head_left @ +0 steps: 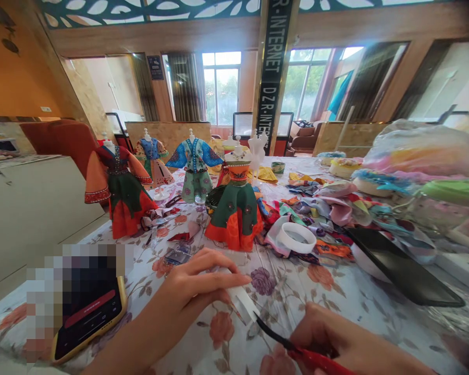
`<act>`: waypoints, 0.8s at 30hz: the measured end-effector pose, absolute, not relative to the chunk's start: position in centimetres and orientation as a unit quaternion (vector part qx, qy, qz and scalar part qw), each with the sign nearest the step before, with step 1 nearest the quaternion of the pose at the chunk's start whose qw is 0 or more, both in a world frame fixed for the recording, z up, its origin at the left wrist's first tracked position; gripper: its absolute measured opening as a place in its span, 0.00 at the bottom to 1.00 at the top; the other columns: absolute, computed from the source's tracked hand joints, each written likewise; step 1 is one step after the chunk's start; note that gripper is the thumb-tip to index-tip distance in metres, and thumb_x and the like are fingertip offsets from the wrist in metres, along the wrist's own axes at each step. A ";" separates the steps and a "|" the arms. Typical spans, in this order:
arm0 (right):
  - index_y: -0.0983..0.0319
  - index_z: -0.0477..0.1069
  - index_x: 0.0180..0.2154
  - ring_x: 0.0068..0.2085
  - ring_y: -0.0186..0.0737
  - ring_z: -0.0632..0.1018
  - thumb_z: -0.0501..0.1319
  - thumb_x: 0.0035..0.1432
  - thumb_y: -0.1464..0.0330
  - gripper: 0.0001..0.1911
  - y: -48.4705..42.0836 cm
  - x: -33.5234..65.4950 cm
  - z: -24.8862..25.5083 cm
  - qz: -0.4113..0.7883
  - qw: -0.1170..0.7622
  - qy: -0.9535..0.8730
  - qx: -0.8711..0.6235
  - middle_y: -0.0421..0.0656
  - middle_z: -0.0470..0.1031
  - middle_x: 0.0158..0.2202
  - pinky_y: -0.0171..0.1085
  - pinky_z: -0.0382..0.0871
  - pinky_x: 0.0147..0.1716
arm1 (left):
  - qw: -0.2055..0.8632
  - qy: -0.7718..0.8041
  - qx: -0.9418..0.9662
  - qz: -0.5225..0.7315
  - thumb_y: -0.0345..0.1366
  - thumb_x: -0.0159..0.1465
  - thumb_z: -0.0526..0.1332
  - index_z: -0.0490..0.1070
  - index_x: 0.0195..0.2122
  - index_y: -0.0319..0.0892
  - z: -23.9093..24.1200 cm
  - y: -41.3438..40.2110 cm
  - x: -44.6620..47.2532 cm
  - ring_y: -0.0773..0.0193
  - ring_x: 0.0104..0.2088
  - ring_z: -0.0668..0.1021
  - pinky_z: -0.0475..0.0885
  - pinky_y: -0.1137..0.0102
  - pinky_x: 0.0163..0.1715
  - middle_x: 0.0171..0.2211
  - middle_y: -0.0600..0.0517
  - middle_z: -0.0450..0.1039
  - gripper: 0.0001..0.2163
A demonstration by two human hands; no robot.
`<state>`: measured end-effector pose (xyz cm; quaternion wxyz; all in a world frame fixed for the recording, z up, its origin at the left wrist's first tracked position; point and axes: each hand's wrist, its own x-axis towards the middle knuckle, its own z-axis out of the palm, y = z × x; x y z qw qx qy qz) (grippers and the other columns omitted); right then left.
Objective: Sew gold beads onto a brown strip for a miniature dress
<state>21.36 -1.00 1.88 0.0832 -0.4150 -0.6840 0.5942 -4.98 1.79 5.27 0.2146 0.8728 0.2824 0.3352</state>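
Observation:
Between the thumb and fingers of my left hand (197, 284) is pinched a short white strip (245, 304), held just above the flowered tablecloth (273, 271). My right hand (326, 333) is closed round red-handled scissors (275, 333). Their dark blades point left and meet the strip's lower right end; whether they are parted I cannot tell. Behind my hands stands a small dress form in an orange and green dress (236, 208). To its right, a white ring-shaped roll (297, 238) lies on fabric scraps.
Several more dressed doll forms (193, 166) stand at the back left. Colourful fabric scraps (336, 203) and a dark phone or tablet (404, 268) lie right. A yellow-cased phone (89, 312) is at left. A plastic bag (426, 148) and trimmed rolls sit back right.

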 end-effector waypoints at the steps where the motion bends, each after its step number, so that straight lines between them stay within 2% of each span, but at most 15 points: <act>1: 0.62 0.59 0.18 0.23 0.28 0.57 0.63 0.45 0.46 0.27 -1.0 21.4 1.9 0.593 0.085 -0.682 -0.419 0.33 0.53 0.19 0.28 0.50 0.19 | 0.216 0.280 0.872 0.339 0.27 0.67 0.53 0.75 0.45 0.51 5.3 1.8 -4.9 0.65 0.43 0.75 0.72 0.71 0.42 0.42 0.51 0.73 0.15; 7: 0.62 0.58 0.17 0.22 0.28 0.55 0.65 0.45 0.50 0.26 -1.1 21.5 1.7 0.597 0.099 -0.681 -0.413 0.33 0.51 0.17 0.29 0.47 0.18 | 0.218 0.276 0.877 0.328 0.26 0.67 0.54 0.75 0.42 0.49 5.5 1.8 -5.0 0.65 0.43 0.74 0.70 0.70 0.46 0.41 0.53 0.73 0.13; 12: 0.62 0.56 0.16 0.21 0.27 0.53 0.63 0.46 0.47 0.29 -1.1 21.4 1.5 0.608 0.107 -0.673 -0.409 0.32 0.49 0.16 0.30 0.43 0.18 | 0.214 0.288 0.883 0.301 0.24 0.66 0.53 0.72 0.42 0.48 5.6 1.5 -5.0 0.64 0.46 0.73 0.67 0.71 0.48 0.42 0.53 0.72 0.13; 18: 0.62 0.54 0.16 0.21 0.26 0.52 0.61 0.46 0.44 0.31 -1.1 21.2 1.7 0.604 0.104 -0.684 -0.395 0.32 0.48 0.17 0.31 0.42 0.18 | 0.237 0.293 0.899 0.222 0.22 0.65 0.49 0.65 0.46 0.48 6.1 0.6 -5.0 0.66 0.52 0.68 0.61 0.72 0.53 0.46 0.53 0.67 0.15; 21: 0.62 0.55 0.16 0.21 0.26 0.53 0.59 0.47 0.42 0.31 -0.9 21.2 1.7 0.610 0.100 -0.691 -0.375 0.32 0.48 0.17 0.31 0.43 0.18 | 0.253 0.291 0.900 0.204 0.26 0.65 0.51 0.65 0.46 0.48 6.4 0.4 -4.9 0.64 0.52 0.67 0.61 0.70 0.53 0.46 0.53 0.67 0.12; 24: 0.62 0.56 0.16 0.22 0.27 0.53 0.59 0.47 0.42 0.32 -0.9 21.2 1.9 0.611 0.090 -0.694 -0.370 0.32 0.49 0.17 0.30 0.43 0.18 | 0.243 0.290 0.894 0.240 0.31 0.64 0.58 0.67 0.43 0.47 6.1 0.5 -4.6 0.63 0.46 0.69 0.63 0.70 0.49 0.42 0.54 0.68 0.07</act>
